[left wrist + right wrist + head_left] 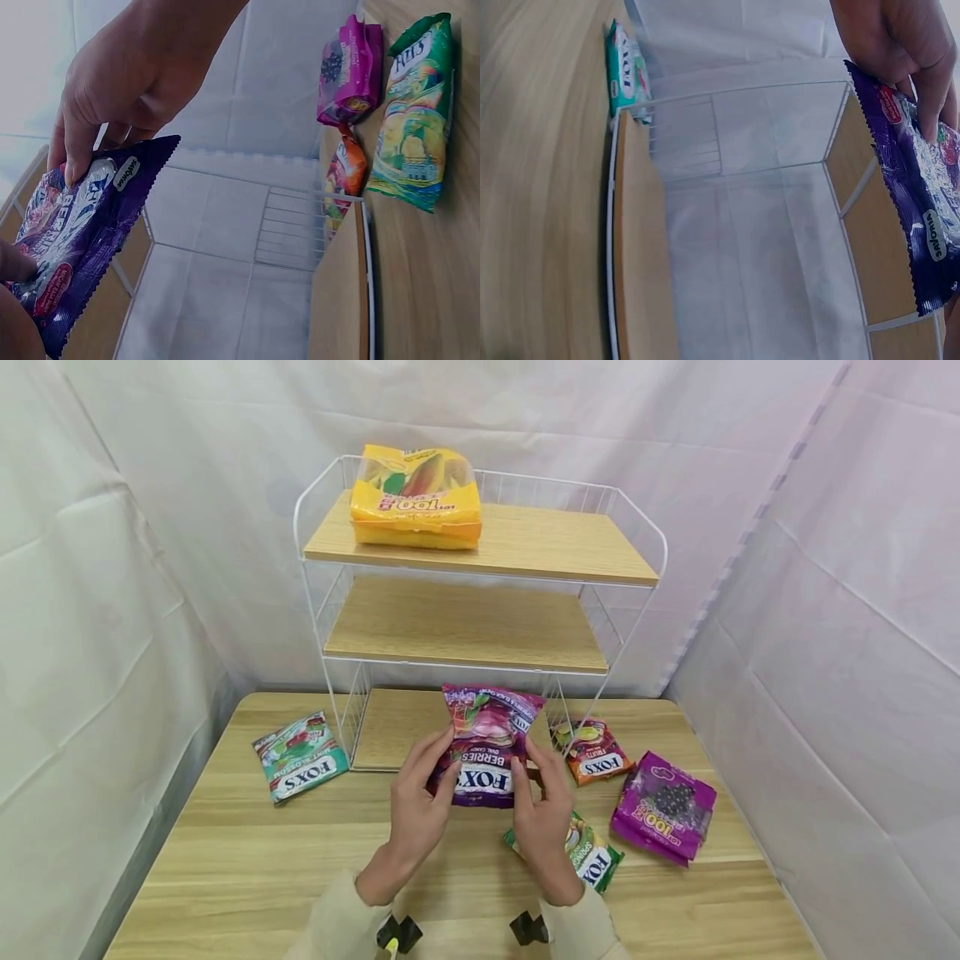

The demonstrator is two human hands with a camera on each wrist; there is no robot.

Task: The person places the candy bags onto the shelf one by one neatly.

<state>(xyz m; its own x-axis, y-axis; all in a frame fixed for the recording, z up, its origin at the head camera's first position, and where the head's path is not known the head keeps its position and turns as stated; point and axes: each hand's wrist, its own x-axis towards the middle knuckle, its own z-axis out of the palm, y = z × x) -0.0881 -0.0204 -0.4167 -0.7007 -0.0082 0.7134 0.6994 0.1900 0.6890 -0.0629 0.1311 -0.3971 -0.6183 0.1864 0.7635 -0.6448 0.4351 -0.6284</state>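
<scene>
Both hands hold a purple Fox's Berries candy bag [487, 747] by its two sides, raised in front of the lowest shelf in the head view. My left hand [422, 797] grips its left edge, thumb on the front; my right hand [546, 806] grips the right edge the same way. In the left wrist view the bag [82, 225] is tilted, its serrated lower seam showing. The right wrist view shows the bag [922, 187] at the right side, fingers at both its ends. Below the right hand lies a green Fox's bag [592, 856], partly hidden by the wrist.
A white wire rack with three wooden shelves [465, 620] stands at the table's back. On its top shelf sits a yellow candy bag [416, 502]. A mint Fox's bag [300, 756] lies left of the rack; an orange Fox's bag [596, 752] and a purple bag [666, 808] lie right.
</scene>
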